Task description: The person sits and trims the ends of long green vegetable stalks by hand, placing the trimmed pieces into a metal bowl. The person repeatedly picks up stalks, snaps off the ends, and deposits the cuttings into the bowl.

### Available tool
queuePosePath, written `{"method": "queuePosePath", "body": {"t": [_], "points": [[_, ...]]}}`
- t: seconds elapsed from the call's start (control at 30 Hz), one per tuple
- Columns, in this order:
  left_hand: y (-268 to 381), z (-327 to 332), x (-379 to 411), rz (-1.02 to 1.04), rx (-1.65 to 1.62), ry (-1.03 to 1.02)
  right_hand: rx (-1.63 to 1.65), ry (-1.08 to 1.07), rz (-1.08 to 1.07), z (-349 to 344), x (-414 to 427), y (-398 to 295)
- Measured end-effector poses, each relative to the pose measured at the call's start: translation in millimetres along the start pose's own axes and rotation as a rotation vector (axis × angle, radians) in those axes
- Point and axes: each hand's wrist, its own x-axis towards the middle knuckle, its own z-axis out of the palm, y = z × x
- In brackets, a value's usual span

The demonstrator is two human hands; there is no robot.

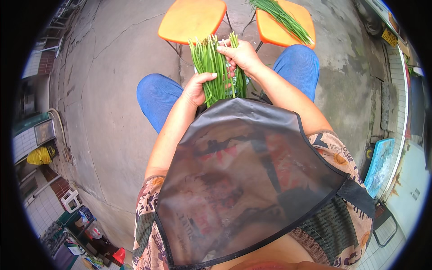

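Note:
A thick bunch of green garlic chives (pixel 211 67) stands upright in front of my apron, pale cut ends up. My left hand (pixel 199 86) wraps around it from the side, thumb across the front and fingertips showing behind the stalks. My right hand (pixel 244 57) grips a thinner bundle of chives (pixel 240 82) beside it. Its thumb and forefinger pinch near the pale ends at the main bunch's edge. The lower leaf ends of both are hidden behind the dark translucent apron (pixel 249 168). Something pale below the chives is mostly covered.
One orange stool (pixel 192 20) stands ahead on the left. On another orange stool (pixel 263 32) to the right lies a second bunch of chives (pixel 287 20). My knees in blue trousers (pixel 298 67) flank the hands. A white plastic stool (pixel 71 200) and a blue board (pixel 379 167) stand farther off.

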Motion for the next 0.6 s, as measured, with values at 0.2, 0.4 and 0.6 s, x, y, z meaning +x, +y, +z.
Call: {"method": "queuePosePath", "body": {"t": [0.2, 0.4, 0.6], "points": [[-0.4, -10.3, 0.7, -0.002, -0.060, 0.024, -0.057, -0.088, 0.027, -1.9, -2.8, 1.5], [-4.3, -23.8, 3.4, 0.081, -0.069, 0.098, -0.125, -0.116, 0.037, 0.3, -7.1, -0.2], [-4.1, -21.0, 5.1, 0.168, 0.002, 0.202, -0.110, -0.149, 0.038, 1.6, -8.1, 1.6]]}}
